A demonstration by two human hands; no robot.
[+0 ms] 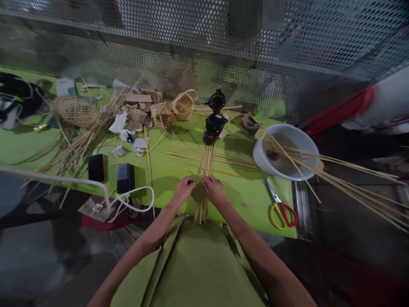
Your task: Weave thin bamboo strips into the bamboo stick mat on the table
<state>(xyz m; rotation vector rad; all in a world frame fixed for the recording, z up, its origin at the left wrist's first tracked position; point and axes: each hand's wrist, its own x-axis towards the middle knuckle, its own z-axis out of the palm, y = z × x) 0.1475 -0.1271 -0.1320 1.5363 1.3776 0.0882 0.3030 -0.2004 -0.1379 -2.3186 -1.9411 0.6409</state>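
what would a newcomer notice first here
Probably the pale bucket at the right end of the green table, long strips jutting past its rim. Next, the red-and-yellow-handled scissors in front, then the right hand at the narrow strips in the center.

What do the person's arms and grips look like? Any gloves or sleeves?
The left arm and right arm show no sleeves or watch. The left grip and right grip are ordinary hands without gloves. The clothes between the arms are green.
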